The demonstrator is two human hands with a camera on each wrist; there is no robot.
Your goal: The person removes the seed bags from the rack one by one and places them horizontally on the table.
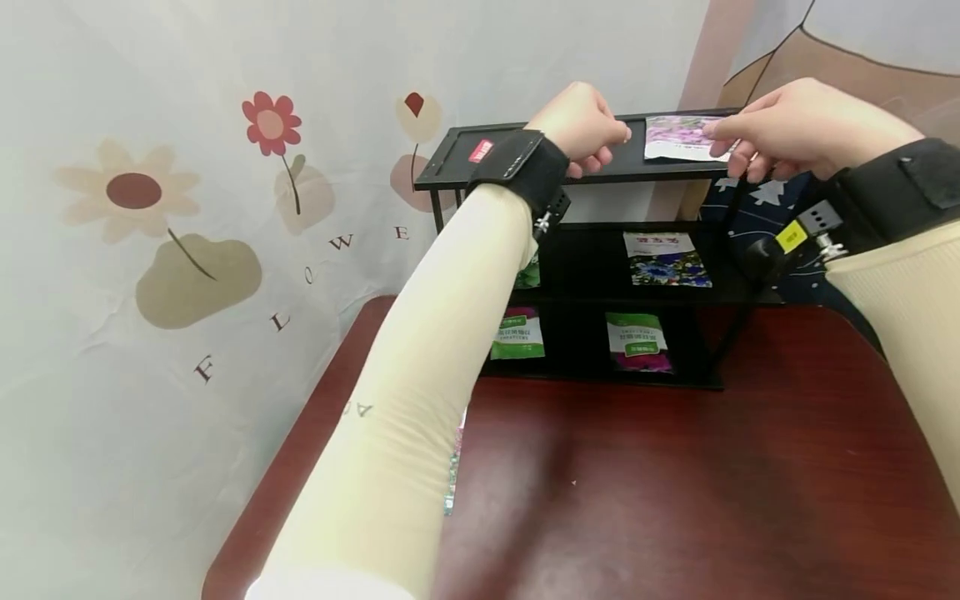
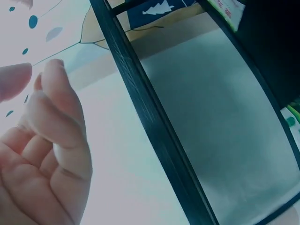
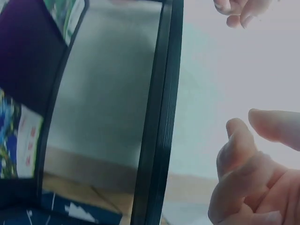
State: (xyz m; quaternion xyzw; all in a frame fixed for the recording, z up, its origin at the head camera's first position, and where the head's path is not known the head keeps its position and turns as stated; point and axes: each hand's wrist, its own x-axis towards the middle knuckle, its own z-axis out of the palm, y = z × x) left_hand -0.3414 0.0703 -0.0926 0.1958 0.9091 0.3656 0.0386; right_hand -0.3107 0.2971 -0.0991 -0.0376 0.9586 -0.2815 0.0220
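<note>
A packet with pink-purple flowers lies on the top shelf of a black rack. My right hand is over the packet's right end, its thumb overlapping that edge in the head view. In the right wrist view, thumb and forefinger stand slightly apart with nothing visible between them. My left hand hovers over the top shelf, left of the packet. Its fingers are loosely bent and hold nothing; the left wrist view shows the thumb apart from the forefinger.
The middle shelf bears a blue-flower packet and a green one, partly hidden by my left arm. Below are two green-and-white packets. Another packet shows beside my sleeve on the red-brown table.
</note>
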